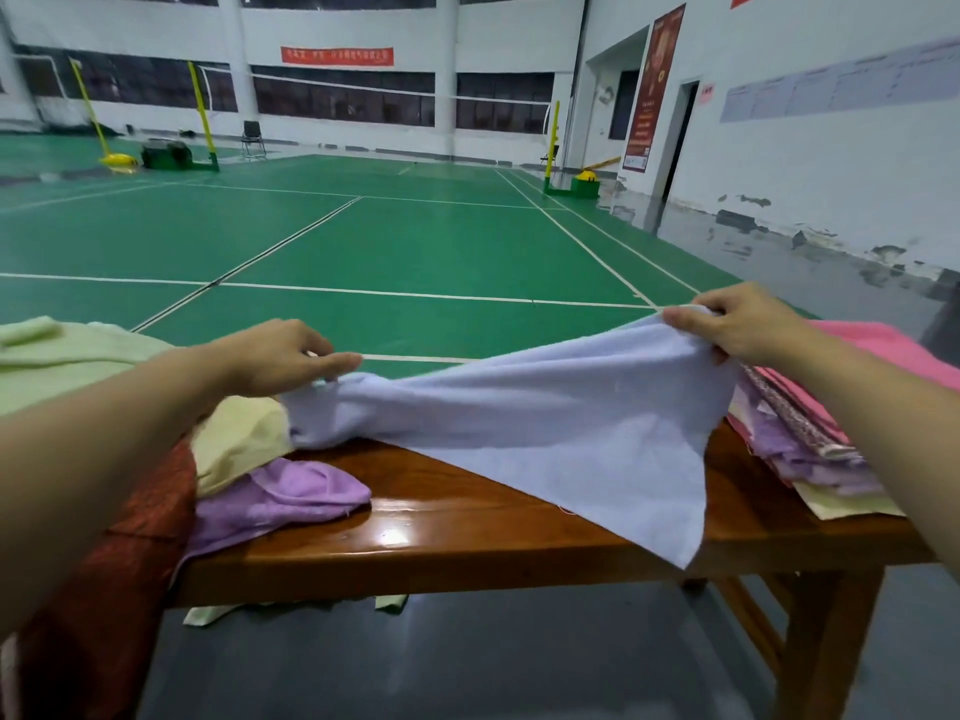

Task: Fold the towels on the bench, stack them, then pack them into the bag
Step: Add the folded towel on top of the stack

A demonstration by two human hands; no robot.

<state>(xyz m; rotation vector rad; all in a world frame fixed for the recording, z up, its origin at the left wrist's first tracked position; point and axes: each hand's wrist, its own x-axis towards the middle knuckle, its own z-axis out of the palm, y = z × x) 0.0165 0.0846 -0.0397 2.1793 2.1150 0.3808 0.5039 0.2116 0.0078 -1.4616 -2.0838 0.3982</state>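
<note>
Towel (545,423) hangs stretched between both hands (275,358) (737,322) above bench (467,532).

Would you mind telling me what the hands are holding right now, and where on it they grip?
Both hold the pale blue towel by its top edge: the left hand pinches one end, the right hand the other.

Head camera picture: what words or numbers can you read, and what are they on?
None can be read.
Red banner on the far wall: lettering too blurred.
Tall red poster by the doorway: text too small.
Small red sign beside the door: blurred.
Pale sheets on the right wall: unreadable.
Towels and bench: no writing visible.
</note>
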